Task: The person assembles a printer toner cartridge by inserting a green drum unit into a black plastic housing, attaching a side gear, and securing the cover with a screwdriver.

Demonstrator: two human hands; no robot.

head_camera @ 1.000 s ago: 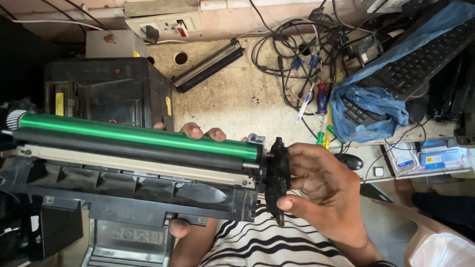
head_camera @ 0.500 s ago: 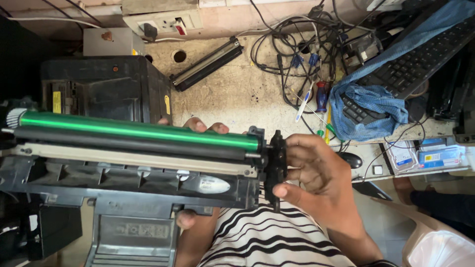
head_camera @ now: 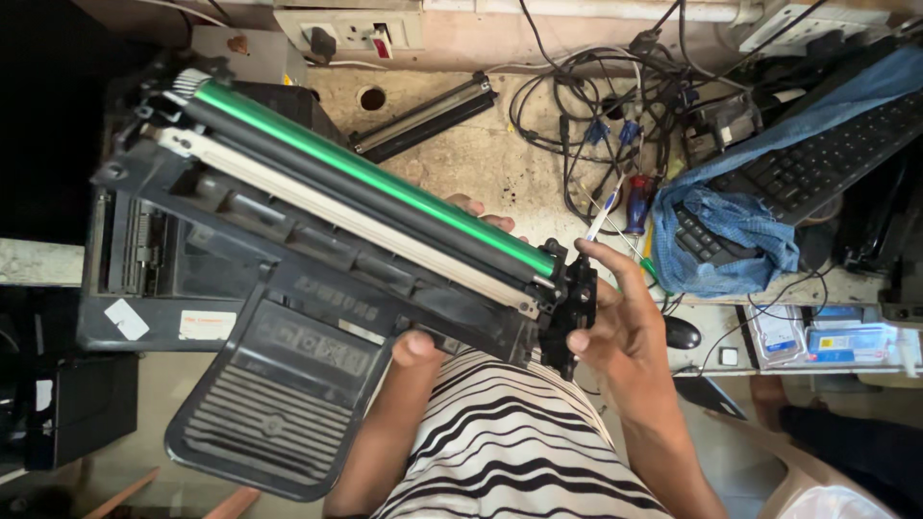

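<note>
I hold a long black toner cartridge (head_camera: pixel 317 240) with a green drum (head_camera: pixel 375 178) along its top edge; it slants from upper left down to lower right. My left hand (head_camera: pixel 423 346) grips it from underneath, thumb on the near side and fingertips showing past the far edge. My right hand (head_camera: pixel 620 322) clasps the black end cap (head_camera: pixel 569 308) at the cartridge's right end. Below the cartridge sits a black printer (head_camera: pixel 163 288) with its paper tray (head_camera: pixel 274 404) folded out toward me.
A black roller strip (head_camera: pixel 423 120) lies on the stone desk (head_camera: pixel 481 163). Tangled cables (head_camera: pixel 615 96), screwdrivers (head_camera: pixel 635 207), a keyboard (head_camera: pixel 817 163) under a blue cloth (head_camera: pixel 731 240), a mouse (head_camera: pixel 681 333) and a wall socket (head_camera: pixel 351 29) fill the right and back.
The cartridge has tilted: its left end has risen toward the wall while the right end stays in my right hand. The printer below is more exposed.
</note>
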